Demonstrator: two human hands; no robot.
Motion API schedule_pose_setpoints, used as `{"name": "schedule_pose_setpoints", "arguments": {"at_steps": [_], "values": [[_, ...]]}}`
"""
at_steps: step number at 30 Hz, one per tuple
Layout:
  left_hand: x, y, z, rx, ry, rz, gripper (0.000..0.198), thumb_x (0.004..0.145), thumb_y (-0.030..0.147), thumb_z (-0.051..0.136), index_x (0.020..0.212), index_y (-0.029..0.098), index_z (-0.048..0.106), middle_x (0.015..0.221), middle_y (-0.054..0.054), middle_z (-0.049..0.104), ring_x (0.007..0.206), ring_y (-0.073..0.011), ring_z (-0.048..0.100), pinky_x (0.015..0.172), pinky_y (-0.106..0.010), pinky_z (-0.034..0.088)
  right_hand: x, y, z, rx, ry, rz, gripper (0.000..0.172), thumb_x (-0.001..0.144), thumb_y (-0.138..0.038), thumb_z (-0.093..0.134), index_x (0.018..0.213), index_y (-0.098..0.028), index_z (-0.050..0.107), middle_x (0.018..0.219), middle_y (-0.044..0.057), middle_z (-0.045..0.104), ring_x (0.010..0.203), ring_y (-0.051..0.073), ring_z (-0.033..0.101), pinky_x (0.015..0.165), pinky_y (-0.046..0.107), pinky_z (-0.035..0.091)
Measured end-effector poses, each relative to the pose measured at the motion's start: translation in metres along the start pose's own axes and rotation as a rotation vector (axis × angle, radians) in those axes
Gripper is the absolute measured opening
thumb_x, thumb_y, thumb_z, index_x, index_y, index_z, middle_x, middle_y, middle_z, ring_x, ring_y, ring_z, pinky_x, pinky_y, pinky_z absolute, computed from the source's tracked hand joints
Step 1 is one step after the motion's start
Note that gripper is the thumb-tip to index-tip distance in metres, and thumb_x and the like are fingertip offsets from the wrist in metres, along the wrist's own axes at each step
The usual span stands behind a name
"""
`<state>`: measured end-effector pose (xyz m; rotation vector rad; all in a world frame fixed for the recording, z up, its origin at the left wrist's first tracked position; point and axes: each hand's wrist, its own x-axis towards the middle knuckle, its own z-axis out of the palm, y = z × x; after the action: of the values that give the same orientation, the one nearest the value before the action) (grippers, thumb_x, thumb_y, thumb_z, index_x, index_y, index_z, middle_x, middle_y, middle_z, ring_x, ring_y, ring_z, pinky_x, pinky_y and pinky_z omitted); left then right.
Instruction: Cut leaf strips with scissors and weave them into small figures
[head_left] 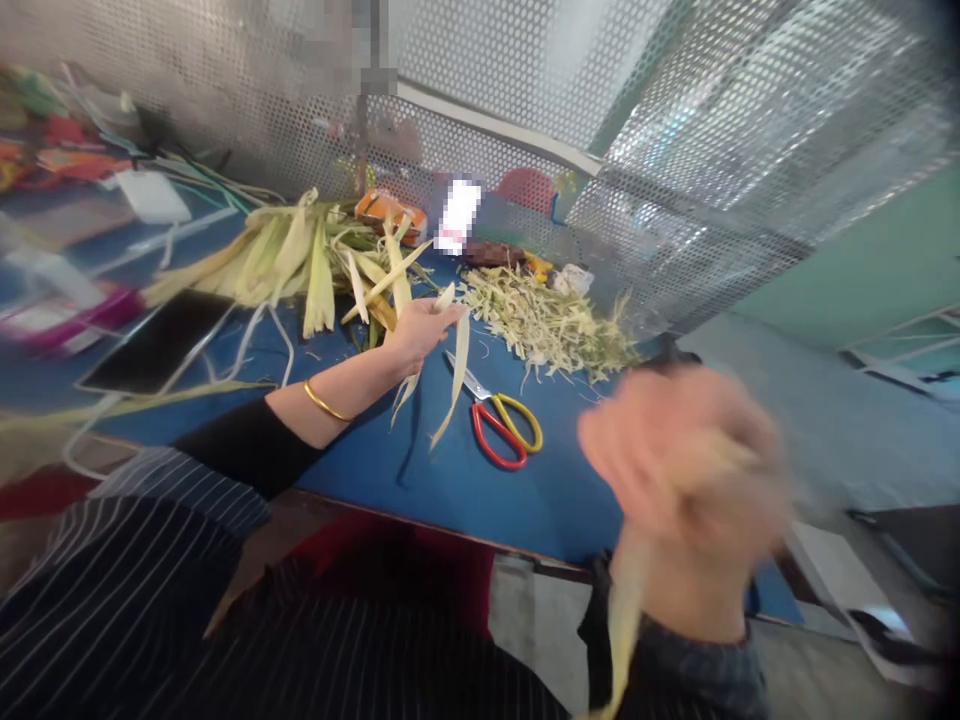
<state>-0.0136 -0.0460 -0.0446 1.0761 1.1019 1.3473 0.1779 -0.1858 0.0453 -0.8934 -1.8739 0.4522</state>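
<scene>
My left hand (pixel 420 330), a gold bangle on its wrist, is closed on pale corn husk strips (pixel 460 368). Their ends hang over the blue tabletop. At the right, close to the camera, my right hand (pixel 682 450) is smeared by motion but curled round another corn husk strip (pixel 626 610), which trails downward. Between the hands lie scissors (pixel 502 425) with one red and one yellow handle. A bundle of corn husks (pixel 300 250) lies behind my left hand. Beyond the scissors is a heap of shredded husk pieces (pixel 555 325).
On the left lie a dark-screened device (pixel 159 343), white cables (pixel 244 345) and a white box (pixel 154 195). An orange packet (pixel 390 215) sits behind the husks. A perforated metal screen (pixel 502 120) stands along the back. The blue table's front edge (pixel 435 525) faces me.
</scene>
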Motion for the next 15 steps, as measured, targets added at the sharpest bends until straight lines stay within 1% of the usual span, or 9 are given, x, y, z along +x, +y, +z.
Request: {"name": "schedule_pose_setpoints", "arguments": {"at_steps": [2,4,6,9,12,15], "values": [[-0.008,0.007,0.002,-0.010,-0.081,0.061,0.022,0.074,0.032,0.067,0.068,0.013,0.057,0.052,0.006,0.041,0.042,-0.0031,0.029,0.041,-0.021,0.017,0.026,0.021,0.024,0.185,0.015,0.203,0.017,0.079,-0.038,0.063,0.076,-0.025,0.053,0.059,-0.003,0.054,0.048,0.011,0.052,0.043,0.027,0.044],[-0.015,0.012,0.003,-0.020,-0.122,0.116,0.024,0.073,0.035,0.068,0.068,0.014,0.058,0.051,0.006,0.039,0.043,-0.0038,0.030,0.043,-0.021,0.018,0.046,0.048,0.048,0.339,0.032,0.405,0.022,0.070,-0.032,0.070,0.080,-0.022,0.053,0.058,-0.006,0.054,0.047,0.008,0.050,0.045,0.024,0.043],[-0.019,0.015,0.003,-0.003,-0.130,0.146,0.024,0.072,0.036,0.069,0.068,0.013,0.060,0.051,0.006,0.039,0.045,-0.0045,0.030,0.044,-0.022,0.019,0.057,0.071,0.066,0.423,0.068,0.514,0.031,0.065,-0.031,0.074,0.083,-0.020,0.052,0.053,-0.008,0.052,0.043,0.007,0.048,0.044,0.022,0.041],[-0.022,0.014,0.003,0.040,-0.127,0.174,0.023,0.072,0.035,0.069,0.067,0.014,0.062,0.051,0.005,0.039,0.046,-0.0051,0.030,0.045,-0.023,0.020,0.054,0.090,0.077,0.460,0.109,0.578,0.035,0.062,-0.034,0.076,0.083,-0.019,0.052,0.050,-0.008,0.052,0.043,0.008,0.049,0.043,0.022,0.040],[-0.024,0.009,0.005,0.058,-0.157,0.163,0.022,0.073,0.035,0.068,0.067,0.014,0.063,0.050,0.005,0.039,0.046,-0.0056,0.030,0.046,-0.024,0.020,0.046,0.094,0.076,0.447,0.110,0.597,0.033,0.064,-0.037,0.075,0.081,-0.018,0.054,0.051,-0.006,0.055,0.044,0.009,0.051,0.045,0.023,0.042],[-0.026,0.006,0.008,0.058,-0.176,0.145,0.022,0.073,0.035,0.068,0.068,0.014,0.065,0.049,0.005,0.040,0.046,-0.0058,0.031,0.046,-0.023,0.021,0.041,0.096,0.072,0.453,0.082,0.600,0.027,0.066,-0.035,0.073,0.077,-0.017,0.056,0.052,-0.005,0.055,0.045,0.009,0.051,0.046,0.023,0.043]]}}
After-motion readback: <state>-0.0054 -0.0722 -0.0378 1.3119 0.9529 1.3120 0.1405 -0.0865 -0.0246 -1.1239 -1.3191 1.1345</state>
